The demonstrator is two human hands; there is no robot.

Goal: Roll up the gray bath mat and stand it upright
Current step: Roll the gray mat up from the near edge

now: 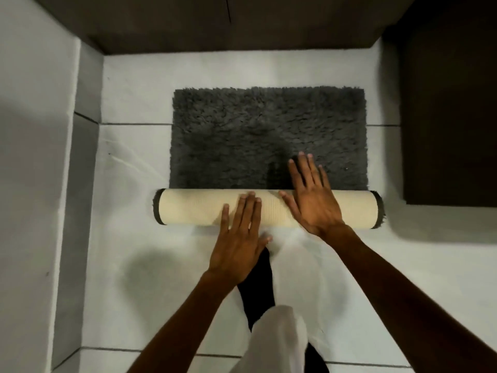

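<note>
The gray shaggy bath mat (269, 135) lies on the white tiled floor, its near part wound into a horizontal roll (193, 208) that shows the cream backing. My left hand (239, 238) rests flat on the roll's near side, left of its middle, fingers spread. My right hand (312, 200) lies flat over the top of the roll, right of the middle, with its fingertips reaching onto the flat gray pile. Neither hand grips anything.
A dark cabinet base (228, 25) runs along the far side and a dark door or panel (451, 117) stands at the right. A pale wall (35, 157) rises on the left. My leg in pale trousers (274, 343) and a dark sock (258, 284) are just behind the roll.
</note>
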